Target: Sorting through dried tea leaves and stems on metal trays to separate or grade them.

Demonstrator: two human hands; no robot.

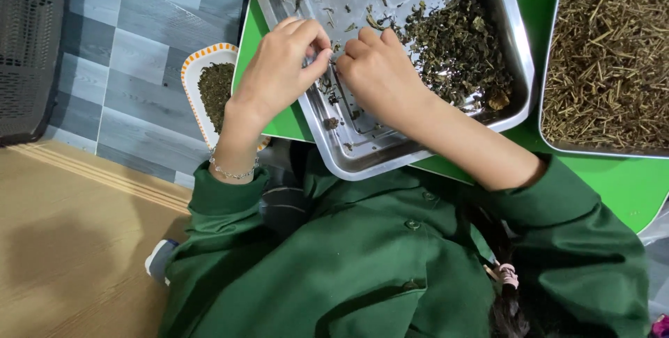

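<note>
Dark dried leaf bit, seemingly pinched between both hands' fingers

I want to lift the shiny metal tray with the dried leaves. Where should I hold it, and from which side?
Grip the raised rolled rim of the shiny metal tray at its near corner, coming from the person's side. That corner overhangs the green table, so fingers probably fit underneath. The left hand and right hand are over its middle, and the dried leaves lie towards the far side, so support that rim too.
</note>
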